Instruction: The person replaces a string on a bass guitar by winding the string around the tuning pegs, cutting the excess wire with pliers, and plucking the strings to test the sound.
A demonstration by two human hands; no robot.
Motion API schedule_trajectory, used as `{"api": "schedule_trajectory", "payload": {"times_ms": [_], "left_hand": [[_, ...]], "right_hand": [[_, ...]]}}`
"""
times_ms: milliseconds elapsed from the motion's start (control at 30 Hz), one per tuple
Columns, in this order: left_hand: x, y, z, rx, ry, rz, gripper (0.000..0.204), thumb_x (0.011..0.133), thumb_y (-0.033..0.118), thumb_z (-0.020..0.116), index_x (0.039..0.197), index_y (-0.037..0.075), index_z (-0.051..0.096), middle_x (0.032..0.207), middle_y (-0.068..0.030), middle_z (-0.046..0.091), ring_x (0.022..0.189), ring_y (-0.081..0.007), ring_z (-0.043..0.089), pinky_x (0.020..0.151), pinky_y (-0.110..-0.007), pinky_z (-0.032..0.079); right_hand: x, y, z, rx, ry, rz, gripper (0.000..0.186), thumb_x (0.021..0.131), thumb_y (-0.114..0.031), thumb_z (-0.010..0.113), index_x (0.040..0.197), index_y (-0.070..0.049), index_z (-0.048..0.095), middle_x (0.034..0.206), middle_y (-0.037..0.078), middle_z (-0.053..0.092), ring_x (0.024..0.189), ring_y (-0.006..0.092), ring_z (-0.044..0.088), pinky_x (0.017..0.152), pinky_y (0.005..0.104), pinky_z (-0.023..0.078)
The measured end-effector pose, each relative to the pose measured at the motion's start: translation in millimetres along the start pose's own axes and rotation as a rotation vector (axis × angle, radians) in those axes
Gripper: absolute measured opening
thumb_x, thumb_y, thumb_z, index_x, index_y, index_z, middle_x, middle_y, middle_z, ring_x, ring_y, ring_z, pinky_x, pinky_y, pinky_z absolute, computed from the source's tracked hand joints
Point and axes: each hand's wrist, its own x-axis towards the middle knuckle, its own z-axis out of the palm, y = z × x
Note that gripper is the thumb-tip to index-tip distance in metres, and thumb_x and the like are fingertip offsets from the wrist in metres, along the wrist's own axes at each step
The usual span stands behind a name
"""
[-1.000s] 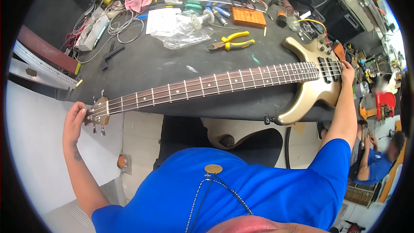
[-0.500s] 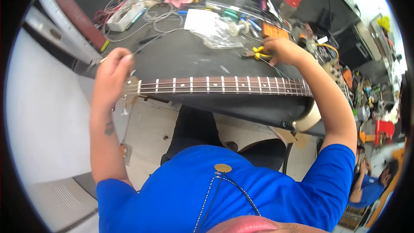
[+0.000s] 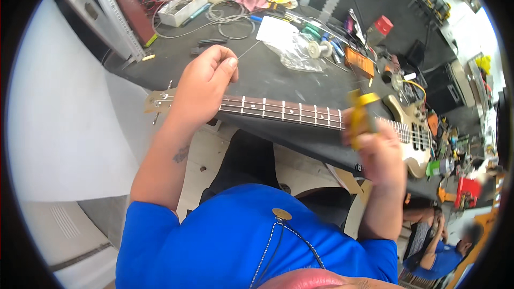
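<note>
A bass guitar [image 3: 292, 111] lies across the bench edge in front of me, its headstock [image 3: 156, 101] at the left and its pale body [image 3: 415, 163] at the right. Above the headstock end of the neck, my left hand [image 3: 203, 85] is closed, pinching a thin wire, apparently a string [image 3: 248, 50], that runs off up and to the right. My right hand [image 3: 379, 152], smeared by motion, grips yellow-handled pliers [image 3: 363, 120] over the neck's body end. The jaws are too blurred to make out.
Coiled strings [image 3: 230, 21], a white box [image 3: 183, 9], a plastic bag [image 3: 297, 53], a white spool [image 3: 319, 49] and an orange box [image 3: 358, 62] lie farther back on the bench [image 3: 273, 83]. A red-lidded jar [image 3: 380, 27] stands behind them. Another person [image 3: 441, 254] sits at the far right.
My right hand has lifted the yellow-handled pliers off the bench and drawn them nearer, over the neck. My left hand has shifted right, and the whole view has turned somewhat.
</note>
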Motion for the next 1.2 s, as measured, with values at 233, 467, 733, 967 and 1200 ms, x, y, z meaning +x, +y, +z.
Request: {"api": "schedule_trajectory", "payload": {"times_ms": [233, 467, 733, 967, 1200], "left_hand": [[-16.0, 26.8, 24.3, 0.004, -0.081, -0.021, 0.014, 0.114, 0.015, 0.056, 0.111, 0.003, 0.064, 0.089, 0.0020, 0.061, 0.078, -0.0042, 0.052, 0.068, -0.023, 0.042], [-25.6, 34.9, 21.3, 0.042, -0.134, 0.000, 0.015, 0.114, 0.014, 0.056, 0.112, 0.002, 0.064, 0.090, 0.0011, 0.063, 0.082, -0.0050, 0.055, 0.074, -0.024, 0.047], [-23.2, 28.5, 17.0, -0.045, -0.139, -0.058, 0.015, 0.114, 0.015, 0.057, 0.112, 0.002, 0.064, 0.091, 0.0004, 0.065, 0.084, -0.0046, 0.058, 0.072, -0.022, 0.047], [-25.7, 27.9, 18.6, -0.106, -0.182, -0.078, 0.016, 0.114, 0.018, 0.060, 0.112, 0.003, 0.065, 0.090, 0.0000, 0.067, 0.078, -0.0045, 0.059, 0.068, -0.022, 0.046], [-24.5, 23.8, 15.6, -0.139, -0.156, -0.169, 0.016, 0.113, 0.017, 0.060, 0.111, 0.003, 0.066, 0.086, 0.0005, 0.067, 0.074, -0.0043, 0.057, 0.065, -0.022, 0.045]], "right_hand": [[10.5, 40.6, 67.5, 0.540, -0.272, 0.256, 0.032, 0.102, -0.020, 0.070, 0.125, 0.001, 0.074, 0.142, 0.012, 0.067, 0.132, 0.0217, 0.059, 0.109, 0.0389, 0.047], [20.7, 41.1, 83.3, -0.277, -0.207, -0.184, 0.022, 0.102, -0.017, 0.072, 0.097, 0.003, 0.069, 0.140, 0.021, 0.059, 0.131, 0.0303, 0.056, 0.115, 0.0425, 0.041], [23.6, 41.6, 84.9, -0.408, -0.206, -0.195, 0.022, 0.101, -0.019, 0.072, 0.104, 0.004, 0.070, 0.131, 0.020, 0.060, 0.121, 0.0343, 0.060, 0.107, 0.0435, 0.047], [24.9, 42.5, 89.1, -0.445, -0.183, -0.230, 0.022, 0.099, -0.018, 0.075, 0.104, 0.004, 0.072, 0.124, 0.019, 0.063, 0.113, 0.0348, 0.065, 0.100, 0.0436, 0.051], [31.7, 44.9, 92.2, -0.682, -0.105, -0.286, 0.024, 0.098, -0.020, 0.079, 0.100, 0.003, 0.074, 0.100, 0.018, 0.065, 0.090, 0.0373, 0.066, 0.082, 0.0444, 0.054]]}}
